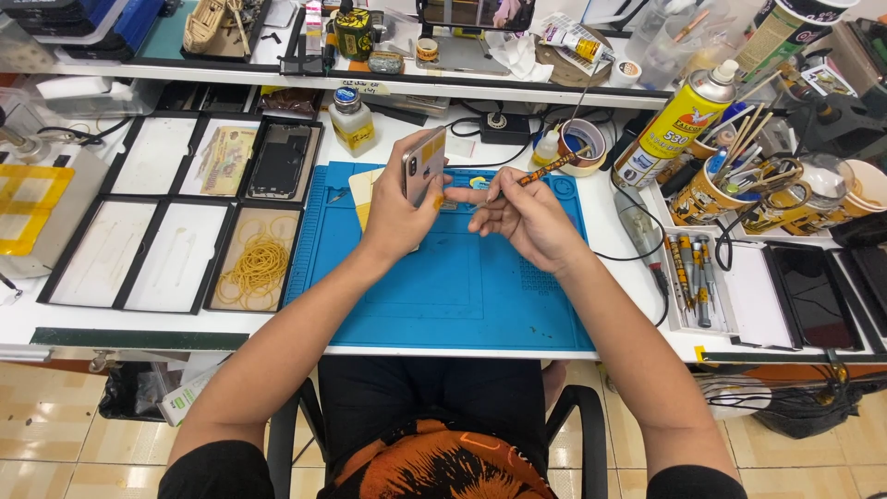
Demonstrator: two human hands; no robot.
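Left trays: black-rimmed compartments [139, 199]; one holds yellow rubber bands [256, 268], another a dark phone frame [280, 162].
Glass bottle [352, 122]: yellowish liquid, behind the blue mat [443, 296].
Left hand [397, 217]: closed around a phone [424, 164], held upright on edge above the mat.
Right hand [522, 217]: fingers pinched on a thin screwdriver [547, 167], tip toward the phone.
Spray can [672, 125]: yellow, upright.
Right cups [707, 189]: stuffed with brushes and tools.
Right tray [693, 277]: screwdrivers side by side.
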